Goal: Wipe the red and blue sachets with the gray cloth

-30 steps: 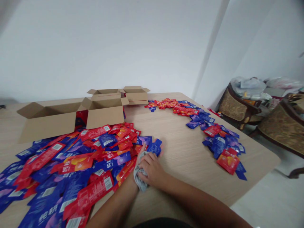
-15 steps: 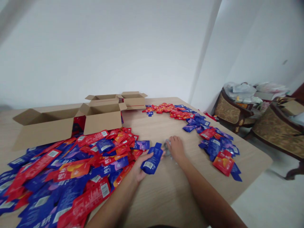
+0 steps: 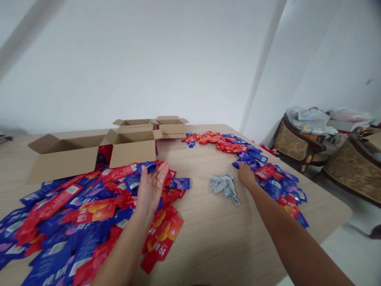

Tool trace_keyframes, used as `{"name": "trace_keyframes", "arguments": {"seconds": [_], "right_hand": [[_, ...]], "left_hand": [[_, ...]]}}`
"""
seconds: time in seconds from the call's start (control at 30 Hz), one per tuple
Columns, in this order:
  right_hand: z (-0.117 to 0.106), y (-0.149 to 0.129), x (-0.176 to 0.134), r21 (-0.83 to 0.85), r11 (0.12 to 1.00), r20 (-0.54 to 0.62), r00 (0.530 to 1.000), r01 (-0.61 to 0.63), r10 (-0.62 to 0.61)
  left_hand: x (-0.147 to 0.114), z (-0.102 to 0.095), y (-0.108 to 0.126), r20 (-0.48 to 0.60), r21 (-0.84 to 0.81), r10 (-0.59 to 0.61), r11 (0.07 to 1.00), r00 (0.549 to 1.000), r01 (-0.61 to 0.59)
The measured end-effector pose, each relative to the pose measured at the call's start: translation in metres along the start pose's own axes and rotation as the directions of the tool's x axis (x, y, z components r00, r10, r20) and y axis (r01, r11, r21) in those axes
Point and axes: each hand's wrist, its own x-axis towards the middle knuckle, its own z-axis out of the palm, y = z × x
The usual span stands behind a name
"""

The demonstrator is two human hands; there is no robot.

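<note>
My left hand (image 3: 151, 188) is over the big left pile of red and blue packets, palm up and fingers stretched out. Just beyond its thumb, a blue packet (image 3: 146, 167) lies tilted on top of the pile; nothing is gripped in the palm. At the right row of packets, my right hand (image 3: 246, 176) has its fingers bent around the near edge of a blue packet (image 3: 237, 164). Its fingertips are partly hidden. Between the two hands a crumpled grey cloth (image 3: 224, 186) lies on the table. Two red-orange packets (image 3: 166, 230) stick out at the left pile's near edge.
Open cardboard boxes (image 3: 132, 154) stand behind the left pile. More red packets (image 3: 208, 137) and blue ones curve along the table's (image 3: 202, 222) far and right sides. Patterned chairs (image 3: 288, 139) with plastic bags (image 3: 308, 117) stand right of the table.
The blue packet has left my left hand, which moved left and up over the pile and opened. My right hand let go of the grey cloth and moved right to the packets.
</note>
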Motion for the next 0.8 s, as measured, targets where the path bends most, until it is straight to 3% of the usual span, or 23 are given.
{"name": "trace_keyframes", "arguments": {"seconds": [0.17,0.23,0.4,0.47,0.53,0.6,0.67,0.7,0.73,0.77,0.8], "right_hand": [[-0.002,-0.006,-0.008,-0.033,0.998,0.018,0.999,0.049,-0.048],[-0.007,-0.008,-0.01,-0.043,0.996,0.026,0.997,0.079,-0.078],[-0.026,-0.017,-0.011,-0.035,0.993,0.009,0.994,0.11,-0.109],[-0.037,-0.029,-0.018,-0.02,0.994,-0.023,0.994,0.103,-0.104],[-0.048,-0.048,-0.035,0.066,0.984,-0.091,0.983,0.167,-0.161],[-0.06,-0.07,-0.061,0.209,0.899,-0.188,0.918,0.384,-0.348],[-0.068,-0.088,-0.09,0.295,0.675,-0.26,0.736,0.677,-0.625],[-0.069,-0.095,-0.103,0.304,0.591,-0.278,0.663,0.747,-0.695],[-0.068,-0.099,-0.112,0.302,0.561,-0.287,0.635,0.771,-0.718],[-0.066,-0.1,-0.118,0.294,0.6,-0.288,0.668,0.744,-0.686],[-0.061,-0.099,-0.12,0.283,0.688,-0.279,0.744,0.668,-0.607]], "left_hand": [[-0.013,0.007,-0.031,0.018,0.103,-0.155,0.983,0.988,0.153],[-0.021,0.005,-0.05,0.05,0.168,-0.269,0.952,0.962,0.258],[-0.04,-0.018,-0.104,0.148,0.242,-0.598,0.794,0.788,0.557],[-0.043,-0.031,-0.119,0.2,0.219,-0.683,0.73,0.702,0.647],[-0.041,-0.043,-0.128,0.224,0.17,-0.731,0.681,0.645,0.712],[-0.037,-0.051,-0.13,0.241,0.099,-0.726,0.679,0.645,0.727],[-0.032,-0.056,-0.127,0.251,0.019,-0.693,0.702,0.676,0.712],[-0.03,-0.057,-0.125,0.25,-0.014,-0.68,0.709,0.689,0.705],[-0.028,-0.058,-0.124,0.243,-0.039,-0.675,0.711,0.697,0.702],[-0.027,-0.059,-0.123,0.23,-0.055,-0.675,0.71,0.701,0.702],[-0.027,-0.059,-0.123,0.212,-0.064,-0.678,0.709,0.704,0.702]]}}
